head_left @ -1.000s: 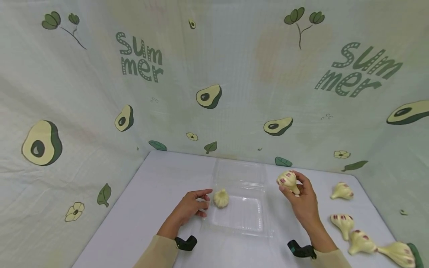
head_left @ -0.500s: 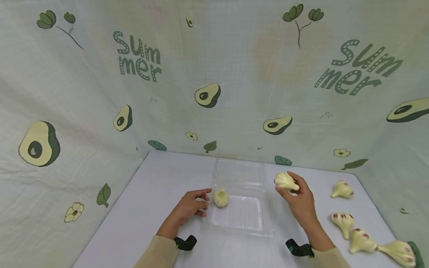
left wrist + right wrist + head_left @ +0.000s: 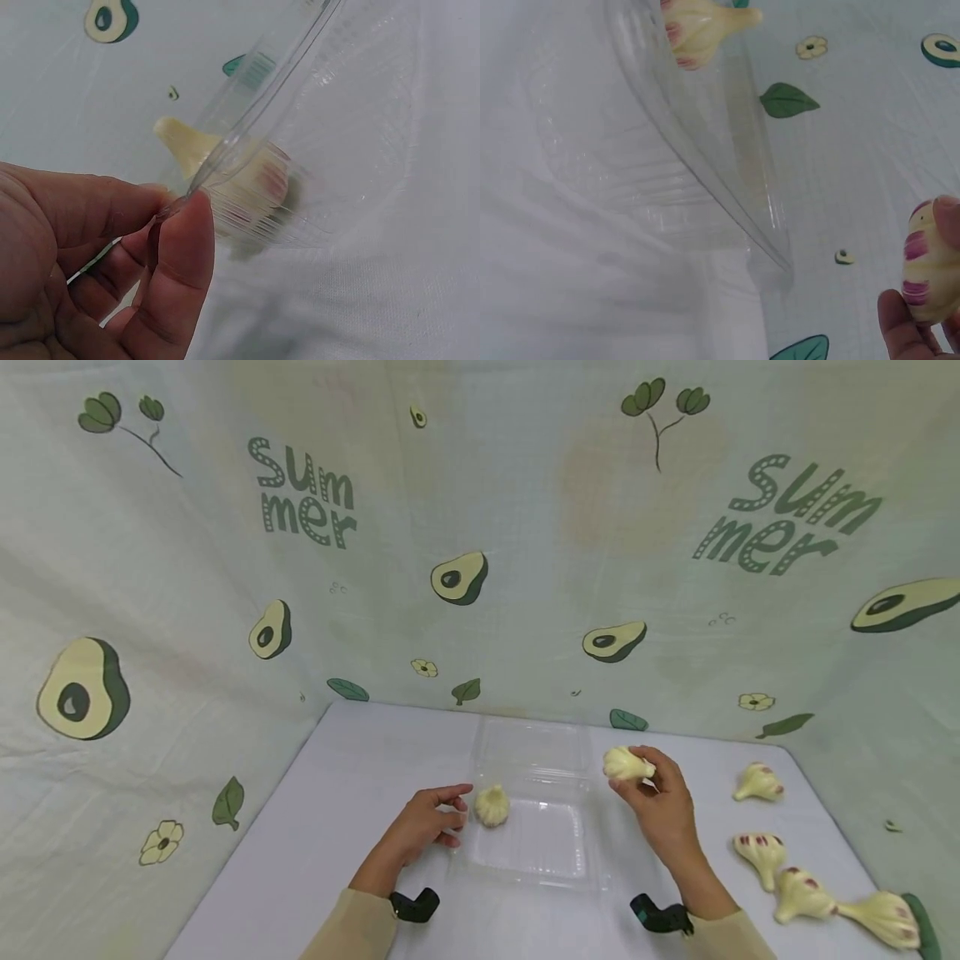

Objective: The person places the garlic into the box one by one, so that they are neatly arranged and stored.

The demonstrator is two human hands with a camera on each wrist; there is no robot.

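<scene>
A clear plastic clamshell box (image 3: 525, 873) lies with its lid spread toward the back of the table. Inside its left part sits one garlic bulb (image 3: 492, 807), stem up. My left hand (image 3: 429, 822) pinches the box's left rim between thumb and finger, as the left wrist view shows at the rim (image 3: 225, 154). Past the box's right side, my right hand (image 3: 663, 806) holds a second garlic bulb (image 3: 627, 763) above the table, its stem pointing right. Purple patches mark this held bulb (image 3: 924, 262) in the right wrist view.
Several more garlic bulbs lie along the table's right side: one at the back (image 3: 759, 782), another (image 3: 762, 857) nearer, and two touching each other at the front right, one of them a bulb (image 3: 802, 895). A printed cloth (image 3: 525, 527) walls the table (image 3: 300, 827).
My right hand has moved a little left toward the box and turned the garlic bulb, so its stem points more to the right. The left hand has stayed at the box rim.
</scene>
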